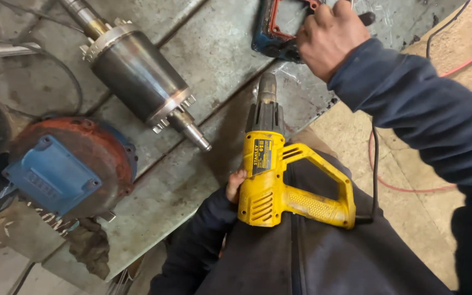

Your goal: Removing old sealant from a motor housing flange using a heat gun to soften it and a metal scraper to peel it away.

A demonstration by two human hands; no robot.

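A yellow heat gun (279,180) with a dark metal nozzle lies across my lap, its nozzle pointing at the steel table's edge. My left hand (235,184) is tucked against its left side, fingers curled behind the body; most of the hand is hidden. My right hand (329,35) reaches to the top of the view and is shut on the edge of a blue and red frame-shaped part (271,30) lying on the table.
A dark cylindrical motor rotor (137,74) with a shaft lies on the steel table (214,49). A rusty round motor housing (72,164) with a blue terminal box sits at left, a dirty rag (91,246) below it. Red and black cables (375,164) trail over the concrete floor at right.
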